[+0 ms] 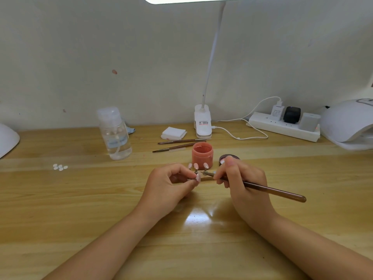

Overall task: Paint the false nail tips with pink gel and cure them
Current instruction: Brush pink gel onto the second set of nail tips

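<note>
Your left hand (171,182) pinches a nail tip (198,177) on its small stand, just above the table (80,199) and in front of the open pink gel jar (202,155). Your right hand (240,178) grips the brush (262,187). The brush's long axis runs right to left, bristle end pointing at the tip from its right, just beside it; the right hand makes the stroke.

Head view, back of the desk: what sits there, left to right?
Clear pump bottle → white pad stack → lamp clip base → power strip → white curing lamp.
</note>
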The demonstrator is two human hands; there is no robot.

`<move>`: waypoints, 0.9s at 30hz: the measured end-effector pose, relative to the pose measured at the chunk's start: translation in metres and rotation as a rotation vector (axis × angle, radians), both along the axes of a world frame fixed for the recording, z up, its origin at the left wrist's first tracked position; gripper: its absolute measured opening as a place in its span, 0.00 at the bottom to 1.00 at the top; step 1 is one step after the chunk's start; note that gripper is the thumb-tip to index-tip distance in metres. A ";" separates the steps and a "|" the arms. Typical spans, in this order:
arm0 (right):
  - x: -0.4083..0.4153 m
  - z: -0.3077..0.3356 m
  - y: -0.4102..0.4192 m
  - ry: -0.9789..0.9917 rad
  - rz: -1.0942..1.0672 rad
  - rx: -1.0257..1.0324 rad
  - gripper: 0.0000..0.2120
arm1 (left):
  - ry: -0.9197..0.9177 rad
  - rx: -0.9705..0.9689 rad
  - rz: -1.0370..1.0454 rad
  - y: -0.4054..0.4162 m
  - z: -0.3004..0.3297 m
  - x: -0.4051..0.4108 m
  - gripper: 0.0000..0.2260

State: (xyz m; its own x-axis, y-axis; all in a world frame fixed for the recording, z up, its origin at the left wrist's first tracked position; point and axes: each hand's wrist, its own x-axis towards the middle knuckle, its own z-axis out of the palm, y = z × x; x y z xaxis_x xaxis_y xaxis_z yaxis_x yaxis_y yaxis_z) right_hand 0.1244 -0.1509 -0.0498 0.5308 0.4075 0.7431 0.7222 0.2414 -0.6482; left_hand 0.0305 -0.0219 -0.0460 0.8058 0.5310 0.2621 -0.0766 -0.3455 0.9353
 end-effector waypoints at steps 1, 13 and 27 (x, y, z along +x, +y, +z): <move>0.000 0.000 0.000 0.007 -0.006 -0.011 0.21 | 0.000 -0.003 0.001 0.000 0.000 0.000 0.08; -0.001 0.000 -0.001 -0.012 0.038 0.000 0.20 | 0.009 0.004 -0.006 0.000 0.001 0.000 0.07; 0.000 0.000 0.000 0.038 0.009 -0.013 0.20 | 0.019 0.013 0.023 0.000 0.000 0.000 0.08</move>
State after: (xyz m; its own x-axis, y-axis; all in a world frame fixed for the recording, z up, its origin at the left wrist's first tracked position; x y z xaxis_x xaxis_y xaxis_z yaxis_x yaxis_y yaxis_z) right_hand 0.1240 -0.1513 -0.0494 0.5546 0.4221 0.7171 0.6948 0.2393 -0.6783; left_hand 0.0310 -0.0217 -0.0456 0.7985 0.5457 0.2543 -0.0510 -0.3596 0.9317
